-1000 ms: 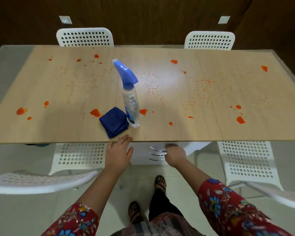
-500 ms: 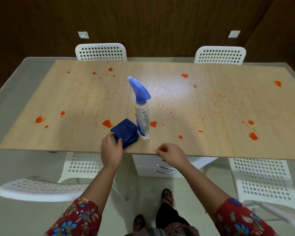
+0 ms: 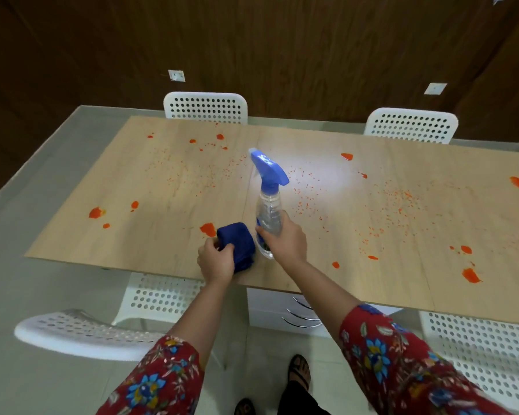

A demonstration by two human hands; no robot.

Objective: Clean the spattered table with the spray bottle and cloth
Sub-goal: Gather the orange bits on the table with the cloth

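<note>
Near-left chair [image 3: 81, 333]: white and perforated, seen below the near edge of the desk, on the left.
Desk [image 3: 162, 235]: a light wood-grain top, marked across its width with orange-red spatter.
Left blots [image 3: 96, 212]: a large blot and smaller ones are noted well left of the cloth. One further blot [image 3: 208, 228] lies just beside the cloth's left edge.
Left hand [image 3: 215, 262]: placed at the near edge of the desk. Its fingers [image 3: 226, 250] are curled over the cloth and the cloth is gripped.
Cloth [image 3: 240, 242]: dark blue and bunched, lying on the desk near its front edge, just left of the spray bottle.
Spray bottle [image 3: 268, 209]: a clear body with a blue trigger head, held upright. Whether its base rests on the desk cannot be told.
Right hand [image 3: 286, 241]: wrapped round the lower body of the bottle, with the fingers [image 3: 284, 218] closed on it.
Fine speckling [image 3: 396, 196]: scattered over the desk to the right of the bottle.
Right blots [image 3: 471, 275]: several are recorded near the front right, well apart from the bottle.
Far chairs: two white perforated backs are seen behind the desk, one left [image 3: 206, 107] and one right [image 3: 411, 125].
</note>
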